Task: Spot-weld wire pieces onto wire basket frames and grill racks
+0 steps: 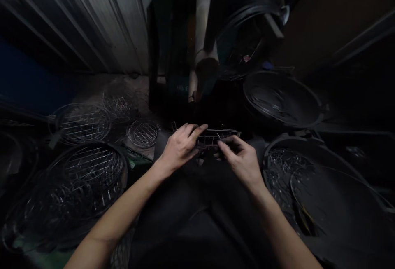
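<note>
A small wire rack [210,140] of thin metal rods is held edge-on in front of my lap, between both hands. My left hand [182,146] is closed on its left end, with the fingers over the top rod and the thumb below. At the right part of the rack, my right hand [242,155] pinches a short curved wire [219,135], with thumb and forefinger together. Dim light hides where the lower end of that wire goes.
A machine with a pale cylindrical arm [203,17] stands straight ahead. To my left lie round wire grids [143,133] and a basin [126,166] piled with more. On my right, one basin [317,90] holds wire rings; a nearer one holds small wire pieces [285,160].
</note>
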Demonstrator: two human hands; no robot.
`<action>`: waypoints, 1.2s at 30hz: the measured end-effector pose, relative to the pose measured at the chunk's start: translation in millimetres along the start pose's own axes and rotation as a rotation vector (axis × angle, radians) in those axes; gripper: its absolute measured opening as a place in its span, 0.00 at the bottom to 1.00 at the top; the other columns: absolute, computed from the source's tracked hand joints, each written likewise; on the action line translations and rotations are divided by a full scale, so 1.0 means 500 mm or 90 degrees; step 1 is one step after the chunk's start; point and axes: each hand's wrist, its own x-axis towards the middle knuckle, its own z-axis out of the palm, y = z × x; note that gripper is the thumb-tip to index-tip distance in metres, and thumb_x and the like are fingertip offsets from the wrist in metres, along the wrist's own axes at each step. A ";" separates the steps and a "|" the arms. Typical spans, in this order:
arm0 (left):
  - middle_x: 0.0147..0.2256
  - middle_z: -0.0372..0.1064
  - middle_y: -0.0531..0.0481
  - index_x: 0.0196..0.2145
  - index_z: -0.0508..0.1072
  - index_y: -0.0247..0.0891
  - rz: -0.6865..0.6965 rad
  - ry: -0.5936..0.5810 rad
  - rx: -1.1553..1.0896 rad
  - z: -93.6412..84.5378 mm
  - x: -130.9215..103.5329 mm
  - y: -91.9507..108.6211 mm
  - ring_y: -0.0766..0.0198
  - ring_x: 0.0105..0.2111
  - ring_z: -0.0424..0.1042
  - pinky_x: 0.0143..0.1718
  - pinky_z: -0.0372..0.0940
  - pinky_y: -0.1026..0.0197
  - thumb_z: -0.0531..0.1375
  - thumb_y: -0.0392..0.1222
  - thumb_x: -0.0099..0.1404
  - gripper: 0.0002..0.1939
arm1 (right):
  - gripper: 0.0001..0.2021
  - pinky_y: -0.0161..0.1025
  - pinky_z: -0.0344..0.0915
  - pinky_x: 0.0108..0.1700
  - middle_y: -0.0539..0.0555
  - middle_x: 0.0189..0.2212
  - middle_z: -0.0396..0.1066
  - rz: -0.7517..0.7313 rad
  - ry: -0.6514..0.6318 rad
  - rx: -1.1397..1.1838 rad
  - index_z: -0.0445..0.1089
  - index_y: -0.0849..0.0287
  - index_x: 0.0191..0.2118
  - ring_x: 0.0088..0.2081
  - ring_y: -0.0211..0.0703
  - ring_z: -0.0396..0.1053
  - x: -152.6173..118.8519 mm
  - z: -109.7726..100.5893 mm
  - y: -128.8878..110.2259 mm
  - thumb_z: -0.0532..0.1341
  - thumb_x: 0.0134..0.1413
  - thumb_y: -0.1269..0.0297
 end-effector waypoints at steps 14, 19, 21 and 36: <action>0.48 0.61 0.44 0.58 0.55 0.38 -0.076 0.090 -0.008 -0.026 0.012 -0.066 0.57 0.50 0.64 0.51 0.64 0.55 0.59 0.35 0.58 0.30 | 0.08 0.32 0.62 0.30 0.48 0.25 0.70 -0.267 0.085 -0.203 0.67 0.58 0.32 0.26 0.37 0.67 0.083 0.096 -0.014 0.57 0.56 0.58; 0.48 0.62 0.45 0.58 0.54 0.39 -0.075 0.115 0.004 -0.023 0.020 -0.085 0.57 0.51 0.64 0.52 0.64 0.54 0.60 0.34 0.57 0.32 | 0.08 0.32 0.62 0.31 0.48 0.25 0.69 -0.331 0.094 -0.211 0.66 0.58 0.33 0.26 0.36 0.66 0.100 0.107 -0.020 0.56 0.57 0.60; 0.48 0.62 0.45 0.58 0.55 0.38 -0.070 0.125 0.019 -0.020 0.024 -0.089 0.56 0.51 0.64 0.52 0.64 0.54 0.60 0.33 0.56 0.33 | 0.08 0.33 0.62 0.32 0.48 0.26 0.69 -0.343 0.099 -0.215 0.66 0.58 0.32 0.26 0.36 0.66 0.106 0.108 -0.017 0.56 0.57 0.60; 0.49 0.63 0.42 0.57 0.57 0.35 -0.051 0.160 0.082 0.001 0.050 -0.121 0.56 0.52 0.64 0.57 0.60 0.51 0.60 0.32 0.56 0.32 | 0.07 0.34 0.62 0.34 0.49 0.27 0.67 -0.366 0.111 -0.198 0.65 0.58 0.33 0.29 0.38 0.66 0.150 0.122 0.013 0.56 0.58 0.60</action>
